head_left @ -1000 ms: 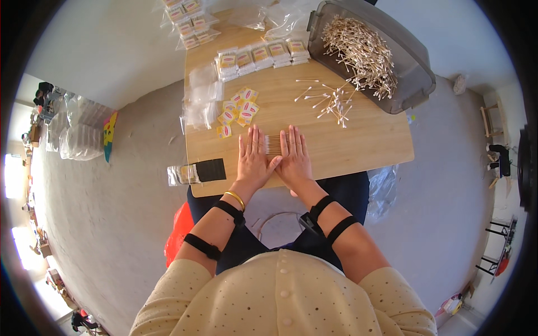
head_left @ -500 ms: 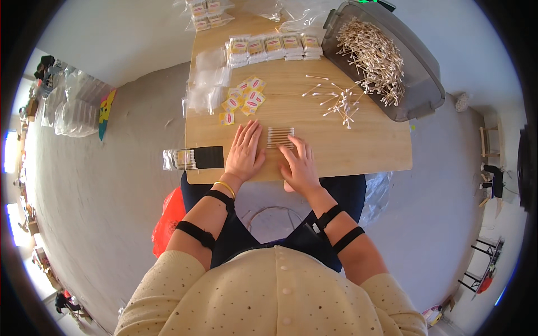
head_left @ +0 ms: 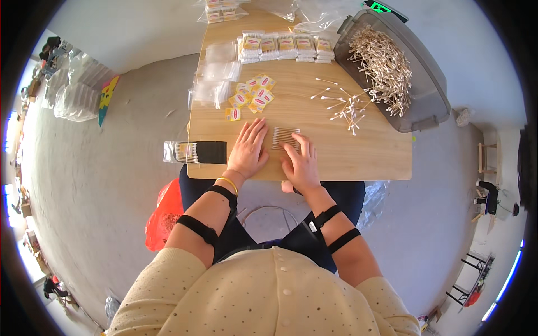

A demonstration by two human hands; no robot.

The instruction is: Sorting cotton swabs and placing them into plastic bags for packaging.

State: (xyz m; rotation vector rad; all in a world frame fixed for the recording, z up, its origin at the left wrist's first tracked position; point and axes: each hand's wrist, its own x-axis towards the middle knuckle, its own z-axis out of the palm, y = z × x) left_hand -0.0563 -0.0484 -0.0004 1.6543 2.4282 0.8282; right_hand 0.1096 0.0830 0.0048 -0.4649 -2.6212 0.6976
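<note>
A neat row of cotton swabs [head_left: 285, 134] lies side by side on the wooden table [head_left: 364, 159]. My left hand [head_left: 249, 150] rests flat just left of the row, fingers stretched out and holding nothing. Over the right end of the row, my right hand [head_left: 302, 167] has its fingers apart, with the fingertips at the swabs; whether they press on them I cannot tell. Beyond my left hand lie loose yellow and white cards [head_left: 260, 95]. A clear bag with swabs and a card [head_left: 184, 152], joined to a black strip [head_left: 212, 152], sticks out past the left edge.
At the back right a tilted grey bin [head_left: 428, 84] holds a heap of swabs [head_left: 386, 67], with a loose pile of swabs [head_left: 350, 109] before it. Filled swab packs [head_left: 286, 46] line the back. Clear empty bags [head_left: 216, 89] lie at left. A red bag [head_left: 163, 218] hangs below.
The whole view has shifted slightly, with table things appearing a little further right and lower. Both hands keep nearly the same places beside and over the swab row.
</note>
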